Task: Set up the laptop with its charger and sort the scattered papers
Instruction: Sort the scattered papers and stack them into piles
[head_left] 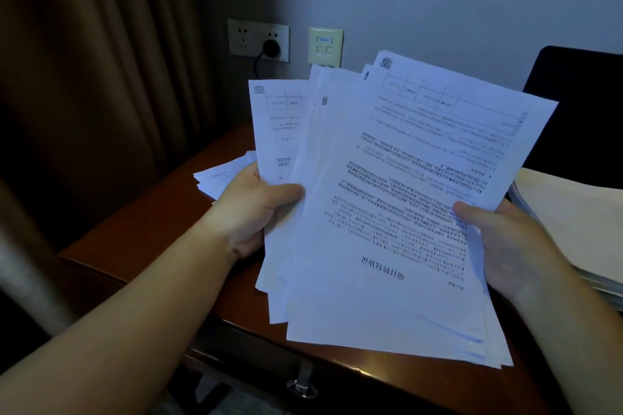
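Both hands grip a fanned stack of papers point(387, 212) at frame centre: left hand point(249, 209) and right hand point(509, 239) each pinch an edge, thumbs on top. More sheets point(219, 175) lie on the desk point(151, 222) behind the left hand.

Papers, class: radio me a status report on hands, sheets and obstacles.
Left hand and right hand: each has a grip on the fanned papers. Sheets uneven, print upside down. More loose sheets on desk behind. Nothing blocking.

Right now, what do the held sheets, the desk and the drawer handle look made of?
Held sheets: thin matte white paper, printed, edges fanned and flexing. Desk: reddish-brown wood or veneer, smooth with a slight sheen. Drawer handle: likely metal, silvery and glinting.
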Action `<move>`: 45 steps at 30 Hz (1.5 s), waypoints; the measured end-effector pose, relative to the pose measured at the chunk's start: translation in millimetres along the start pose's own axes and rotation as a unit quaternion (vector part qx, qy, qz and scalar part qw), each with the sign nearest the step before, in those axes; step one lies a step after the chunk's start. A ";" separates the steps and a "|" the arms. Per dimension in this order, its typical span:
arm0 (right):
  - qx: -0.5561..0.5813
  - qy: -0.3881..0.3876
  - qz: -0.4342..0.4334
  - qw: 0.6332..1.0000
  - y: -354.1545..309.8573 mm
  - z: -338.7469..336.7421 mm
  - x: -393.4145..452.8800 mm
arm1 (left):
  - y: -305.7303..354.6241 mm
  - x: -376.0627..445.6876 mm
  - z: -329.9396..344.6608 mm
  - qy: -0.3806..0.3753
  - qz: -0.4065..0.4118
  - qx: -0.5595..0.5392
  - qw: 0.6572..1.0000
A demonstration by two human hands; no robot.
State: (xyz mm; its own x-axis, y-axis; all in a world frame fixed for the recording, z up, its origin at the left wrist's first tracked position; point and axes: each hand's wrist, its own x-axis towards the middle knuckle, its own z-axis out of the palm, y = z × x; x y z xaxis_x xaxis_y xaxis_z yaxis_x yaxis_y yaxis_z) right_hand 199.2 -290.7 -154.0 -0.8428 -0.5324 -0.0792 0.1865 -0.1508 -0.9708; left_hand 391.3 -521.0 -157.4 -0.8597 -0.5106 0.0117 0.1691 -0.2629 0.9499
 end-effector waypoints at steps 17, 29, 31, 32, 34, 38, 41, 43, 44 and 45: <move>0.009 0.088 -0.039 0.995 0.4 -2.4 1.2 | 5.3 0.4 1.7 0.047 -0.015 -0.053 0.997; 0.071 0.105 -0.051 0.991 -3.8 -4.3 -1.3 | 2.3 0.5 2.5 0.071 -0.006 0.018 0.997; 0.094 0.116 -0.060 0.987 -3.9 -7.0 -1.1 | 2.8 0.7 2.9 0.078 -0.010 0.005 0.997; 0.104 0.126 -0.066 0.984 -3.5 -8.4 -0.8 | 3.2 0.6 3.2 0.079 -0.013 -0.001 0.997; 0.116 0.144 -0.080 0.979 -3.5 -9.5 0.4 | 4.2 0.3 3.3 0.076 -0.015 -0.006 0.997; 0.146 0.169 -0.095 0.970 -10.2 -8.8 -1.2 | 5.7 -0.5 2.7 0.065 -0.022 -0.007 0.998; 0.135 0.134 -0.078 0.979 -11.3 -10.2 -1.9 | 5.0 -0.6 2.4 0.065 -0.015 -0.007 0.998; 0.120 0.088 -0.048 0.988 -9.6 -9.5 -1.6 | 4.6 -0.8 2.9 0.065 -0.005 -0.011 0.998; 0.109 0.063 -0.033 0.991 -9.1 -8.6 -1.9 | 4.9 -1.1 3.0 0.062 -0.001 -0.015 0.998; 0.096 0.039 -0.020 0.994 -9.2 -6.7 -2.8 | 5.3 -1.2 2.5 0.059 0.001 -0.020 0.998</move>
State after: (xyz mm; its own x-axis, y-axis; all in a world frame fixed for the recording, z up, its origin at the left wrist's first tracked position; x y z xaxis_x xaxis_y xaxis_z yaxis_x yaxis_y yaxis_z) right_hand 196.5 -282.3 -146.4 -0.8865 -0.4581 -0.0653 0.2385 -0.3314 -0.9129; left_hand 392.0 -519.7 -151.6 -0.7974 -0.6029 -0.0249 0.1920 -0.2926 0.9368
